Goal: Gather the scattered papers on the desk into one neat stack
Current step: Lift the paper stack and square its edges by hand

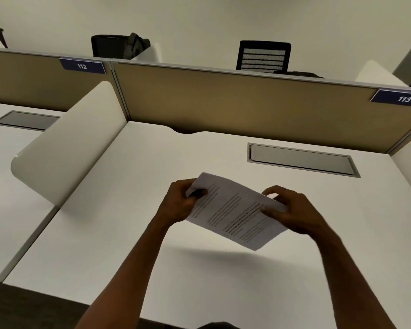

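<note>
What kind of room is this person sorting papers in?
Most likely a shared office or study hall of numbered desks. Tan partition panels divide white desks, blue tags read 112 and 113, and a mesh office chair stands behind.

Dim, soft, warm light; wide-angle bending at edges; slight blur.

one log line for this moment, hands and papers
left hand: holds papers | right hand: holds papers | papers: lifted above desk
</note>
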`<act>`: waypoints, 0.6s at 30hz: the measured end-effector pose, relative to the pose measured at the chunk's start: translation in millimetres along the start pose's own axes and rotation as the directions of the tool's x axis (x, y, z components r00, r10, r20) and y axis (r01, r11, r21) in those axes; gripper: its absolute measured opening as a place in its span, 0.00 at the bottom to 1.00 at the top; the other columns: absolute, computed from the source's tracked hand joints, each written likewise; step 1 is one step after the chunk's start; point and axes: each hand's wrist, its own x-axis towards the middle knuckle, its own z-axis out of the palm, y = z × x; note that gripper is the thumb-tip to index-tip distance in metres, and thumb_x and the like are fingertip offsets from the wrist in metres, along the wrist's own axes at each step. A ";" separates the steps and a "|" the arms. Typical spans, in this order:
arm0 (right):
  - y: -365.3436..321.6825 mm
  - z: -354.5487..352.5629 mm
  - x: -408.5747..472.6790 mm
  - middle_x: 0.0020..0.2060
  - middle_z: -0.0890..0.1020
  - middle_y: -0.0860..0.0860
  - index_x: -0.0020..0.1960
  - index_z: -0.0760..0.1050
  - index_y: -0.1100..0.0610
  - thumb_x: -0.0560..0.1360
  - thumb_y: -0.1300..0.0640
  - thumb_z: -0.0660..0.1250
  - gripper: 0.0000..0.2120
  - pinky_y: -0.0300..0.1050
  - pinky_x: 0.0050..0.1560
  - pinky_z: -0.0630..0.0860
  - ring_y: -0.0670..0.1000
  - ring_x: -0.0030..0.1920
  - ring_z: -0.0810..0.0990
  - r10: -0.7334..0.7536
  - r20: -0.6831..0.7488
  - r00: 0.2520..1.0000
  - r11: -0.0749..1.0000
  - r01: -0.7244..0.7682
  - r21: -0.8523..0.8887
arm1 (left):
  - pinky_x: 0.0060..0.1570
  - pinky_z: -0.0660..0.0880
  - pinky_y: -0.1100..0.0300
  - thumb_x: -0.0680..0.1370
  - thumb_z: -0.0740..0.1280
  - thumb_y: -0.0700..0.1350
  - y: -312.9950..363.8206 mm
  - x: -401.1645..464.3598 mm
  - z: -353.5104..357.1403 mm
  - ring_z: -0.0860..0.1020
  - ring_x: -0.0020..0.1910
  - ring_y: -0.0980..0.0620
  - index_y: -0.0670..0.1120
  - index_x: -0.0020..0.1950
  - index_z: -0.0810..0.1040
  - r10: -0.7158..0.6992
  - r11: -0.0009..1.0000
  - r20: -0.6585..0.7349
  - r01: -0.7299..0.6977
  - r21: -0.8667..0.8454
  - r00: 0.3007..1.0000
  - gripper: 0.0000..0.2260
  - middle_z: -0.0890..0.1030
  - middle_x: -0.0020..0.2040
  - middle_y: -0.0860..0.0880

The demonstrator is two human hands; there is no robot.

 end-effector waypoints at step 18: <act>43.0 49.4 -16.2 0.50 0.86 0.56 0.60 0.79 0.59 0.63 0.53 0.80 0.27 0.51 0.50 0.82 0.56 0.50 0.85 0.239 -0.110 0.965 0.586 -0.053 0.809 | 0.42 0.80 0.61 0.80 0.67 0.37 -64.8 -29.0 8.3 0.83 0.46 0.53 0.45 0.51 0.83 -0.305 0.851 -0.073 0.237 -0.470 0.949 0.06 0.86 0.48 0.49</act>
